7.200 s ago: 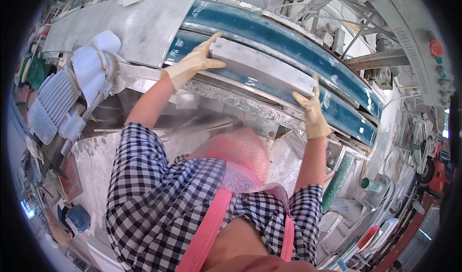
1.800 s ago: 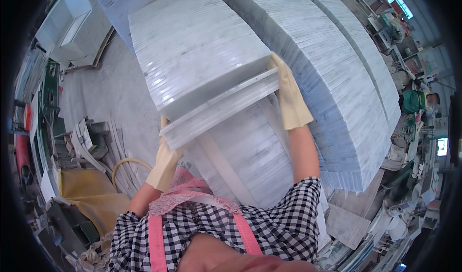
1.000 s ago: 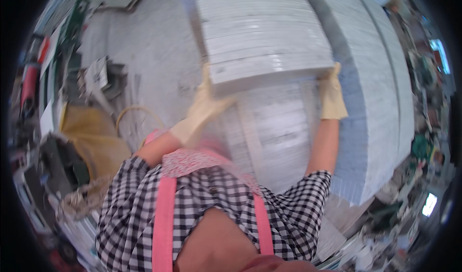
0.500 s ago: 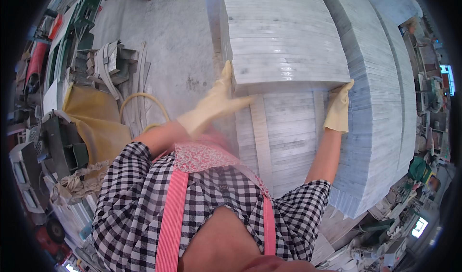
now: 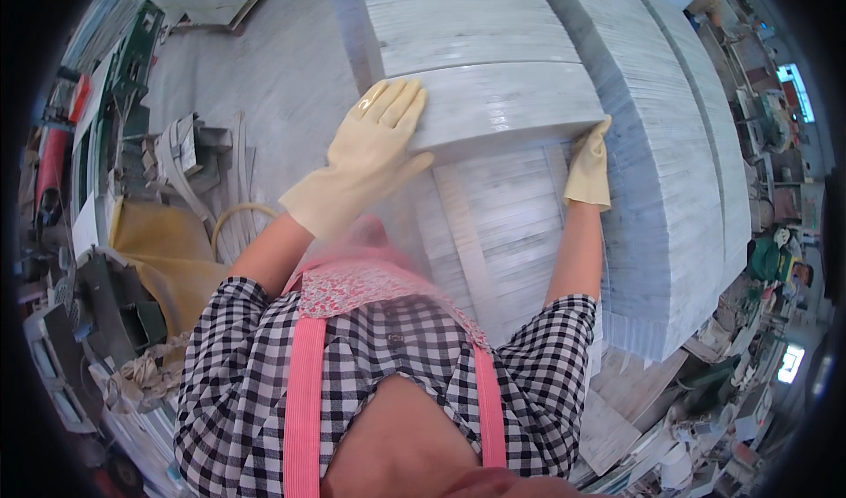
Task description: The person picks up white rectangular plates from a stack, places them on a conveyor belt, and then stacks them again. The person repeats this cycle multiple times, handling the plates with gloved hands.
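Marble, grey-veined and sawn smooth: the slab (image 5: 502,115) lies flat on top of the stack (image 5: 670,172), at its near edge. My left hand (image 5: 374,150), in a yellow rubber glove, presses on its near left corner, fingers spread flat; my right hand (image 5: 589,163) wraps the right corner, fingers curled round the edge. Gloves could slip on the dust, and a slab this heavy might slide and pinch my fingers, or chip.

Taller slab stack (image 5: 679,172) walls the right, open grey floor (image 5: 264,75) left, coiled hose (image 5: 233,220) nearby
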{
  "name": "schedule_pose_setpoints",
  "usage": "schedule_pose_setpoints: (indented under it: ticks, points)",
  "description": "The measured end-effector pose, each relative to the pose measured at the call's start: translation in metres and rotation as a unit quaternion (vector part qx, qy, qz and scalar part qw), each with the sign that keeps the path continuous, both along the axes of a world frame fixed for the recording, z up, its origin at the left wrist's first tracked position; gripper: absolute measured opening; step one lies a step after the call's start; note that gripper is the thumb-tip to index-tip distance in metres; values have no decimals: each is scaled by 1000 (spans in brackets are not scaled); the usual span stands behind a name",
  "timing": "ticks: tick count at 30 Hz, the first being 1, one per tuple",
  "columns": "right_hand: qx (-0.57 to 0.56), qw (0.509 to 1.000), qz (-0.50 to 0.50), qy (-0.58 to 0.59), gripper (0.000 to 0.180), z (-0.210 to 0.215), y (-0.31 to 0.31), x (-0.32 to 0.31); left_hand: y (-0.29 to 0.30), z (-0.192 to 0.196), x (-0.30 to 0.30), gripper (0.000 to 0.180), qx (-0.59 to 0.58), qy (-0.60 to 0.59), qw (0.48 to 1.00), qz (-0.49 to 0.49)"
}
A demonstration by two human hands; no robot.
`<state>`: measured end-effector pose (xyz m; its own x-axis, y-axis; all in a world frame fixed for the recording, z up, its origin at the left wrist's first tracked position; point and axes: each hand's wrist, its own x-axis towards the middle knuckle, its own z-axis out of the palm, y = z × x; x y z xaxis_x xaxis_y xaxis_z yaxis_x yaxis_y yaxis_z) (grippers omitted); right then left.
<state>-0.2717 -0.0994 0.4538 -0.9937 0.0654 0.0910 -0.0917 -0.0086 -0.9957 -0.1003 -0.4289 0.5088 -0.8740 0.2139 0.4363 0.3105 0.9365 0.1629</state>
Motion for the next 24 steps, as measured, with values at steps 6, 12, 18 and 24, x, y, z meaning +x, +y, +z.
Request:
schedule_pose_setpoints:
  ticks: [6,12,18,24]
  points:
    - [117,990,-81,4,87,-19,5,-23,3,-16,-7,79,67,19,998,-2]
    - [126,986,-73,-77,87,-12,4,-8,-2,-24,-12,71,90,27,996,-8]
    - [157,981,-109,-23,85,14,-19,4,-15,-27,-19,73,98,23,994,-53]
    - [49,994,34,-87,87,43,-23,25,-19,-25,-19,85,119,39,988,-88]
